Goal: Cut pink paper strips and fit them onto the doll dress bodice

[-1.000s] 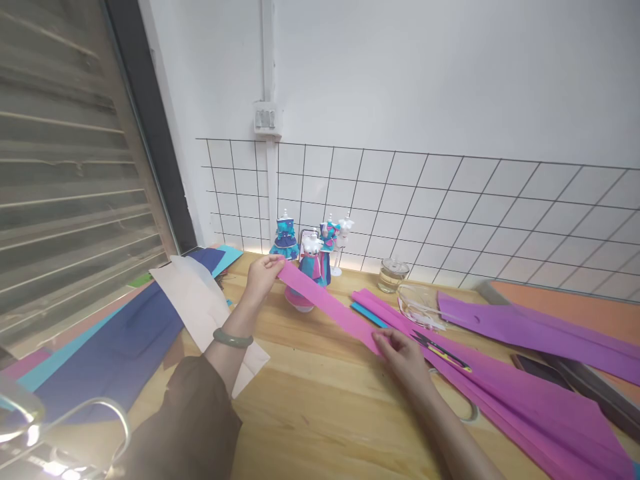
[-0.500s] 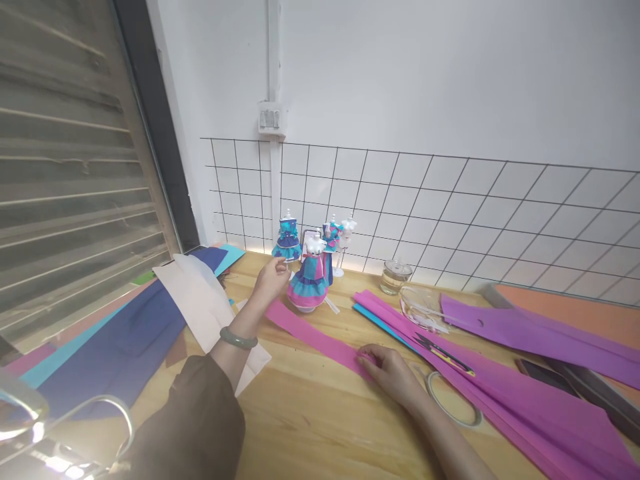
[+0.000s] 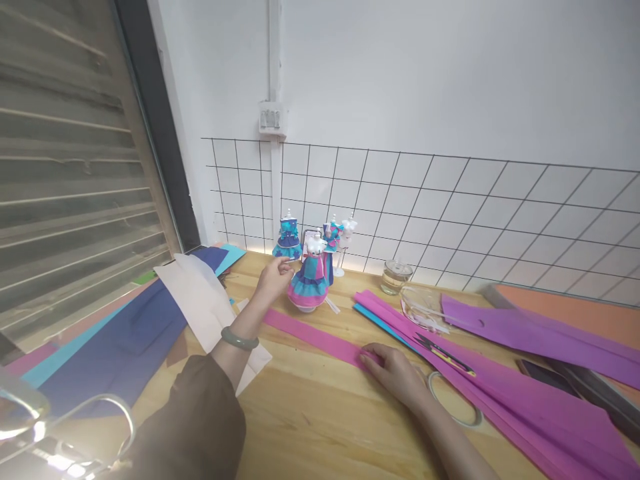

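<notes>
A long pink strip of paper or thin cloth lies slantwise on the wooden table. Its right end is pinched between the thumb and fingers of my right hand. My left hand, a bangle on its wrist, hovers past the strip's far end. Its fingers are curled together close to a small dress form in a pink, purple and teal tiered dress; what they hold, if anything, is hidden. Behind stand a form in a blue dress, another in a teal and navy outfit and a bare white form.
Yellow-handled snips rest on folded magenta sheets at right, beside a roll of tape. A glass jar of liquid stands behind. Cream sheets and navy sheets lie at left.
The pink strip's left part has dropped away from beneath my left hand and lies lower and flatter. Both hands have hardly moved; the right still grips the strip's end.
</notes>
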The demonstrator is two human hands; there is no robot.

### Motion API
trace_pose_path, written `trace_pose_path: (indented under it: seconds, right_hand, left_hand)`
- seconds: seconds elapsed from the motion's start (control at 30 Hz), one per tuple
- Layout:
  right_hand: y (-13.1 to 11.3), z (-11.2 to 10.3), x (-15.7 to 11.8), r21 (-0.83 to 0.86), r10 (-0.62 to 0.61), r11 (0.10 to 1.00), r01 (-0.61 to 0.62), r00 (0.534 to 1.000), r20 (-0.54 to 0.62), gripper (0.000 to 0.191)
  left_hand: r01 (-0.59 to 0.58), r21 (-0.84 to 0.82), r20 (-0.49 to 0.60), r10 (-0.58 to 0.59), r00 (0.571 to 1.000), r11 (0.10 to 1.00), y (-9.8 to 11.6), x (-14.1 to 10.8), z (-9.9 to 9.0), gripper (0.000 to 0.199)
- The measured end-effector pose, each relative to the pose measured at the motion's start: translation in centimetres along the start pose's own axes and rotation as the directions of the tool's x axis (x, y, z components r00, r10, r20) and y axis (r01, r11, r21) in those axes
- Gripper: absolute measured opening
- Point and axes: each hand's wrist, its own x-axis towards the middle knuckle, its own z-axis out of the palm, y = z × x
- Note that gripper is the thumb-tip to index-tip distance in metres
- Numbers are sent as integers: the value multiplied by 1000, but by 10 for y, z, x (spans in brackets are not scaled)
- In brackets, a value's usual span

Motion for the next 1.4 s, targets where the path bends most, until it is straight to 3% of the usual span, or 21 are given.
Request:
trace_pose_path:
  seconds: [0.27,0.43,0.53,0.6,0.67,0.77,0.87,0.97,1.03,1.1,1.17,1.2,1.33,1.4]
  right_hand:
    - [6,3,2,-17,-10,1000,10,1000,-4,28]
    - [6,2,2,-48,11,999,-10,1000,13,27]
    - [5,3,2,-64,-5,998,6,1000,10,27]
    - [5,4,2,-55,-25,998,25,1000,11,26]
    - [4,6,2,-32,-53,998,53,999,0,24]
    - [0,11,1,1,-126,992,126,991,-38,21]
    - [-5,15,-1,29,-203,978,206,977,-66,22]
    - [-10,16,-3,129,-214,966,225,972,-93,23]
    - [-12,15,-4,255,-147,952,169,984,-105,24]
    - [-11,13,-4,382,-35,921,74,994,-106,27]
    - [-9,11,-2,474,59,880,-7,994,-95,29]
    - [-7,10,-1,504,91,863,-34,992,-88,29]
    - [0,7,3,558,111,828,-48,991,-80,27]
    - [2,4,3,570,119,820,-57,990,-73,26]
  left_hand:
    - [-19,-4,-19,19,1000,1000,4,-2,-1,24]
    - [-143,-111,-53,138,989,983,26,-13,-1,23]
    - [-185,-213,34,197,980,959,41,-22,0,25]
    - [-189,-229,166,229,959,955,49,-29,2,26]
    - [-196,-189,329,250,911,962,56,-38,5,25]
    - [-227,-75,582,228,781,971,61,-53,14,27]
    - [-324,-35,820,213,532,945,61,-68,26,38]
    - [-414,38,912,137,386,910,55,-77,40,47]
    - [-463,92,947,66,314,881,49,-79,46,40]
    - [-510,152,952,12,305,846,46,-78,47,27]
    - [-537,187,940,8,340,823,47,-74,43,20]
    - [-532,182,942,8,336,827,48,-72,40,19]
    - [-454,226,929,-51,365,862,52,-63,28,23]
    - [-442,213,935,-50,352,871,49,-57,25,25]
